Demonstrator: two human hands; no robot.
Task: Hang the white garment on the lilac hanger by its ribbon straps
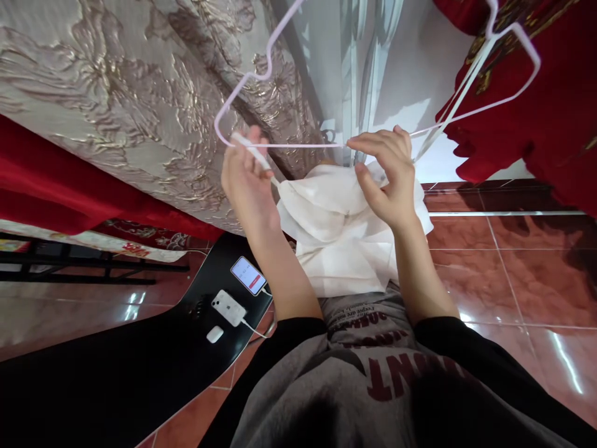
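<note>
A pink hanger (298,146) spans the upper part of the view, its lower bar running between my hands. My left hand (249,180) is closed round a white strap (252,151) at the hanger's left corner. My right hand (389,171) has its fingers apart, with the fingertips by the middle of the bar. A white strap also hangs over the hanger's right side. Below the bar, a white cloth garment (345,230) lies bunched between my forearms, partly hidden by my right hand.
Embossed beige fabric (140,106) hangs at the left, red cloth (550,106) at the right. On a black table (116,361) at lower left are a lit phone (248,275), a white phone (227,308) and a white case (214,335). Red tiles cover the floor.
</note>
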